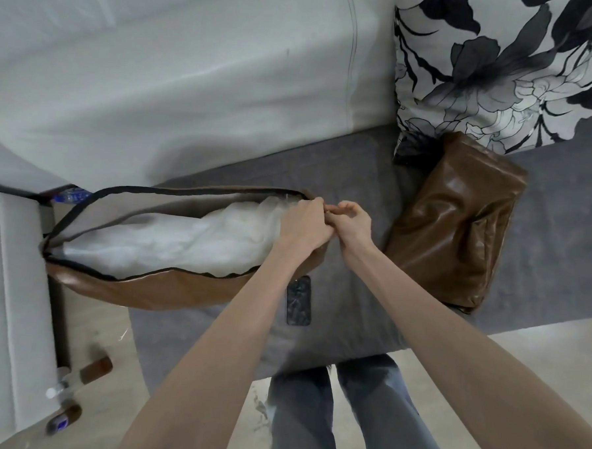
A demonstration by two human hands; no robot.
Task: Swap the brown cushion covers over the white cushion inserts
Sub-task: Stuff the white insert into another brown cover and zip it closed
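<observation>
Brown cushion cover (167, 291) lies unzipped at the sofa seat's (358, 179) left front edge, white insert (170, 241) exposed inside. Its right zipper end is pinched by left hand (304, 226) and right hand (351, 223). Second brown cushion (455, 226) rests near the seat's back.

A: What's that patterned thing at the top right?

B: A floral cushion (501, 70), white with black and grey flowers, propped against the sofa's pale back (192, 81).

A: And the flat dark object near the front edge of the seat?

B: A phone (299, 300) in a dark marbled case, lying on the grey seat (358, 179).

A: Anything between the sofa and the pale unit on the left?

B: A plastic bottle (70, 196) with a blue label, wedged in the gap. Lower down, on the light floor (106, 413), another clear bottle (60, 385) lies beside brown sofa legs (95, 370).

A: Clothing?

B: Blue jeans (353, 416), standing right at the seat's edge.
</observation>
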